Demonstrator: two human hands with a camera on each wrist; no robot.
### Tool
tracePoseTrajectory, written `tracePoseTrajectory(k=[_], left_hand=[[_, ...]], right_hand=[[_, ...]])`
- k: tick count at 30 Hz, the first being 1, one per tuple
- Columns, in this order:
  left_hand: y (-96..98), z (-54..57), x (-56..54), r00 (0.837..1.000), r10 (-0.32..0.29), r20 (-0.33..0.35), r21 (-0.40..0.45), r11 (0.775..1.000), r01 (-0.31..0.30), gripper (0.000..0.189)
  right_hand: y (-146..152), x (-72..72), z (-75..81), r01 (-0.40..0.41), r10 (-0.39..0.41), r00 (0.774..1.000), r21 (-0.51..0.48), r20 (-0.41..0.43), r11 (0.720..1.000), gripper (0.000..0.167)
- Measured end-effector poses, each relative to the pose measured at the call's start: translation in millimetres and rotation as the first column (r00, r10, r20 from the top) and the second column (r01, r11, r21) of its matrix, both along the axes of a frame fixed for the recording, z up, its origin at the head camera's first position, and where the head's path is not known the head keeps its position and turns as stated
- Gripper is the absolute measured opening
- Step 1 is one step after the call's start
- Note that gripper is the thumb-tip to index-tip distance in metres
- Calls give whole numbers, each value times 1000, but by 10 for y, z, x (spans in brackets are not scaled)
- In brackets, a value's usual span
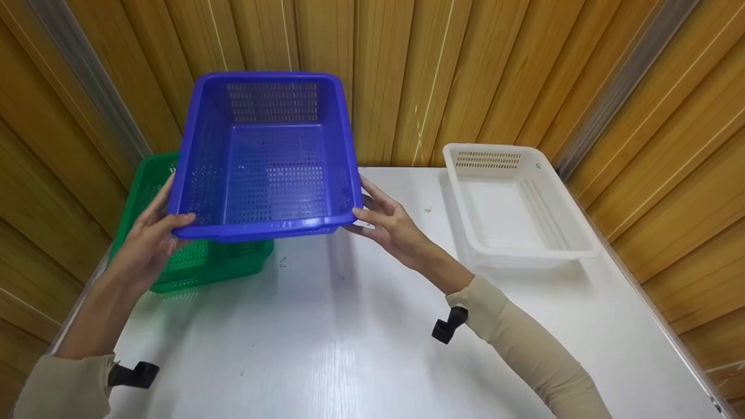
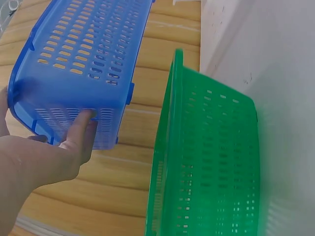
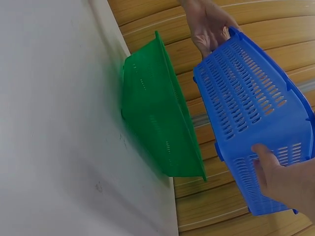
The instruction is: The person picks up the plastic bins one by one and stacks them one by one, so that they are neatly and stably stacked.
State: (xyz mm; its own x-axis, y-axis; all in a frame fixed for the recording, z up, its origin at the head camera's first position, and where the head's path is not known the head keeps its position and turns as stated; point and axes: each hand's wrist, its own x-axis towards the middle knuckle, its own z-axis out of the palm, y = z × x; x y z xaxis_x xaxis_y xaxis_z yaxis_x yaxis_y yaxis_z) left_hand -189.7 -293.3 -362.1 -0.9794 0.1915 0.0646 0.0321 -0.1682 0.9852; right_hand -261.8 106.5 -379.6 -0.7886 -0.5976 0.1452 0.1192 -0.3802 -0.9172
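Note:
A blue plastic basket (image 1: 273, 148) with slotted walls is held up off the table, its inside bare and facing the head camera. At its near left corner my left hand (image 1: 148, 233) grips the rim, thumb on top and fingers against the side wall. My right hand (image 1: 390, 221) holds the near right corner in the same way. Below and behind the blue basket, a green basket (image 1: 212, 270) stands on the table at the left, partly hidden. The left wrist view shows a gap between the blue basket (image 2: 93, 54) and the green basket (image 2: 211, 147).
A white basket (image 1: 535, 253) stands at the table's right side, near the back wall. The white table (image 1: 326, 349) reaches to wood-patterned panels (image 1: 384, 75) at the back and both sides. Each sleeve carries a small black mount (image 1: 449, 325).

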Motion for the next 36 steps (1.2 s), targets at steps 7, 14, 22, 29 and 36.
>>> tracePoseTrajectory(k=[7, 14, 22, 29, 36], left_hand=[[-224, -41, 103, 1000, -5, -31, 48, 999, 6, 74], [-400, -97, 175, 999, 42, -16, 48, 998, -41, 73], [-527, -161, 254, 998, 53, -28, 47, 998, -51, 71], [-666, -243, 297, 998, 33, -49, 132, 991, -26, 69], [-738, -288, 298, 999, 17, -51, 177, 984, -8, 69]], right_hand=[[-227, -12, -66, -17, 17, 1000, -14, 16, 1000, 71], [-420, -3, -97, -45, 45, 999, -5, 23, 999, 70], [-556, 18, -76, -59, 59, 998, 9, 38, 998, 68], [-665, 33, -111, -108, 108, 994, 11, 12, 994, 68], [-749, 18, -180, -85, 85, 996, 34, 7, 996, 66]])
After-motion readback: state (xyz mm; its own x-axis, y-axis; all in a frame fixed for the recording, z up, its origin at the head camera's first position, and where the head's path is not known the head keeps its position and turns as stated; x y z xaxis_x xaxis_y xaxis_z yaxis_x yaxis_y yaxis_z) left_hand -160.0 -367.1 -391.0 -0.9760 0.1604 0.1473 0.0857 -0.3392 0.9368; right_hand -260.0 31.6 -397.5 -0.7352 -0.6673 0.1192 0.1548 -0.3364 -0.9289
